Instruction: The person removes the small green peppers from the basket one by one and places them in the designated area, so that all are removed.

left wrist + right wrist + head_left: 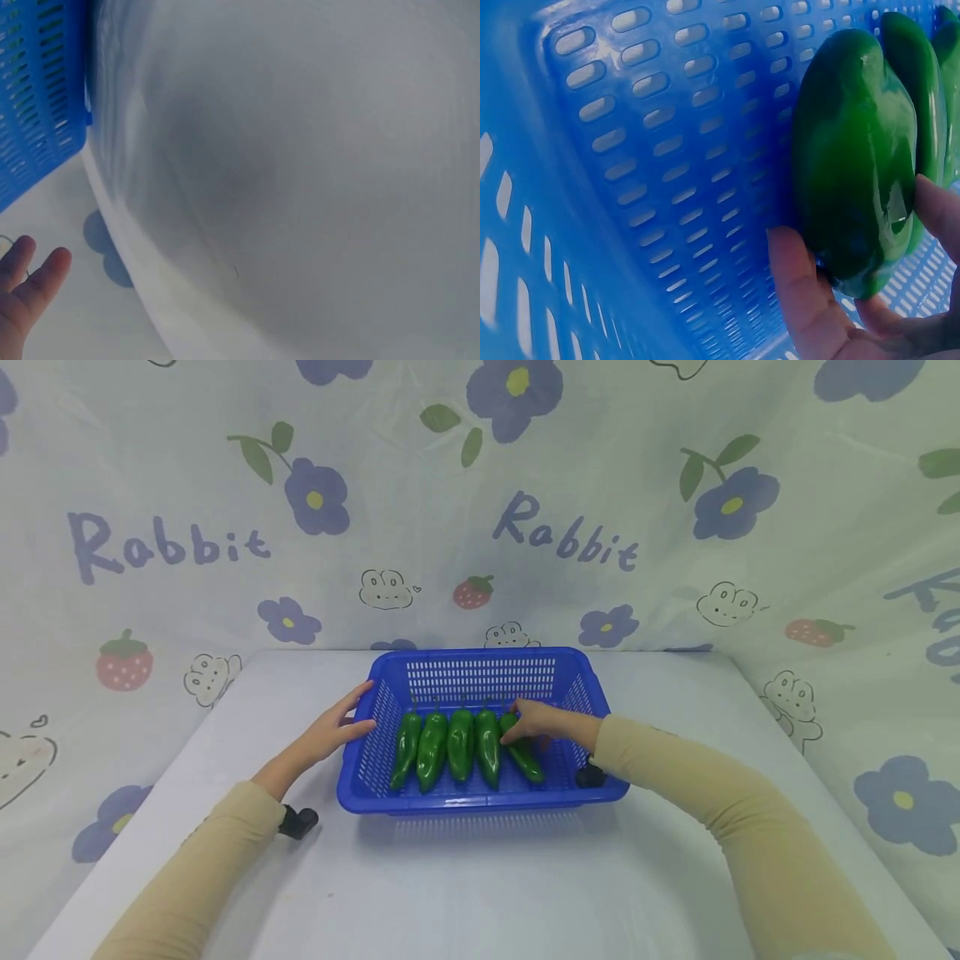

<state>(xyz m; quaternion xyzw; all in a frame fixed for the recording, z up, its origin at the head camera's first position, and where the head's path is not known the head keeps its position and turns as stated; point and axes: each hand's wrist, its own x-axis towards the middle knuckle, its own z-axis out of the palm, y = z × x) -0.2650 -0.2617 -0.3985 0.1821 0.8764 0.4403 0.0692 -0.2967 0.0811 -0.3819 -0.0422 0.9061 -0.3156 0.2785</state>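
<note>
Pinching rightmost green pepper (528, 766) with right hand (537, 720), lower centre; touching basket (480, 803) with left hand (330, 733) spread, centre-left.

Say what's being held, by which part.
The right hand holds the rightmost green pepper by its stem end; whether the left hand grips the basket is unclear.

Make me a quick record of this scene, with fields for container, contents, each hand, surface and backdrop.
Container: blue plastic basket with slotted walls
Contents: five green peppers, side by side in a row
Left hand: at the basket's left rim, fingers extended; firm contact unclear
Right hand: inside the basket, gripping the rightmost pepper near its stem end
Surface: white table
Backdrop: pale sheet printed with flowers, strawberries, rabbits and "Rabbit"
</note>
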